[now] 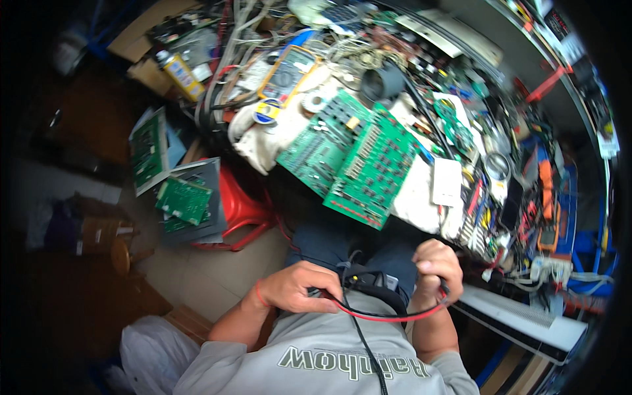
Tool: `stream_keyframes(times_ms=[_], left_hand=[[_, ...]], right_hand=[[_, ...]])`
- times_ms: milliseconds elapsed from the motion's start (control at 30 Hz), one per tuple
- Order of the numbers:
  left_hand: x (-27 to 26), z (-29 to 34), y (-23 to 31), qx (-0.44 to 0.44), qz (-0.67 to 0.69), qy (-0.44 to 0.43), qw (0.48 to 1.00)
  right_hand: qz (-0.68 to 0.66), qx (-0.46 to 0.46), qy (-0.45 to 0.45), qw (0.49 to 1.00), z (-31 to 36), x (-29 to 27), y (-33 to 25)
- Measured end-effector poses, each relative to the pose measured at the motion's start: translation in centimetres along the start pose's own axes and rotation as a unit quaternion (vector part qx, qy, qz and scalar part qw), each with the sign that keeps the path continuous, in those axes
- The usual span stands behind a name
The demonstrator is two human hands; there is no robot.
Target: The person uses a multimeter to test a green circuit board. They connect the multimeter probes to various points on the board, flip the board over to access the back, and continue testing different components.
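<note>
Hands sit low before my chest, below the 2 green circuit boards [352,158] that overhang the tabletop [421,197] edge. My left hand [293,288] closes its grip on a red lead [388,316] and a black lead [361,342]; my right hand [436,266] is fisted around the red lead's other end. A yellow multimeter [289,71] lies beyond the boards.
</note>
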State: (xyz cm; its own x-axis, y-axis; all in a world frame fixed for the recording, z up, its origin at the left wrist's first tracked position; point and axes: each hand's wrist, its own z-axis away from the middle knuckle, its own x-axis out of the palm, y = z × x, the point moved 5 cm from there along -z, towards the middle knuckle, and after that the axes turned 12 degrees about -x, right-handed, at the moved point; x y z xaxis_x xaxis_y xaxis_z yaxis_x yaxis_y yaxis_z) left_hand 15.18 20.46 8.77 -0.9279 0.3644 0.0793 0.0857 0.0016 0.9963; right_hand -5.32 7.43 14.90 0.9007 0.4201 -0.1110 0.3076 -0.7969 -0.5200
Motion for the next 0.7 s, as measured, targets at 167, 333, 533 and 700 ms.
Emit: stream_keyframes(times_ms=[167, 333, 533, 700], left_hand=[[0.0, -0.5, 0.5, -0.016, -0.008, -0.013, 1.0], [-0.2, -1.4, 0.5, -0.024, -0.028, 0.031, 0.999], [-3.3, -0.6, -2.3, -0.098, 0.002, 0.396, 0.913], [-5.7, -0.5, -4.6, -0.132, -0.095, 0.499, 0.851]], right_hand=[[0.0, 0.01, -0.031, 0.999, 0.5, 0.1, 0.1], [0.009, 0.022, -0.043, 0.999, 1.1, -0.7, 0.3], [0.009, 0.029, -0.047, 0.998, 1.7, -1.4, 0.4], [-0.004, 0.022, -0.044, 0.999, 1.8, -1.0, 0.6]])
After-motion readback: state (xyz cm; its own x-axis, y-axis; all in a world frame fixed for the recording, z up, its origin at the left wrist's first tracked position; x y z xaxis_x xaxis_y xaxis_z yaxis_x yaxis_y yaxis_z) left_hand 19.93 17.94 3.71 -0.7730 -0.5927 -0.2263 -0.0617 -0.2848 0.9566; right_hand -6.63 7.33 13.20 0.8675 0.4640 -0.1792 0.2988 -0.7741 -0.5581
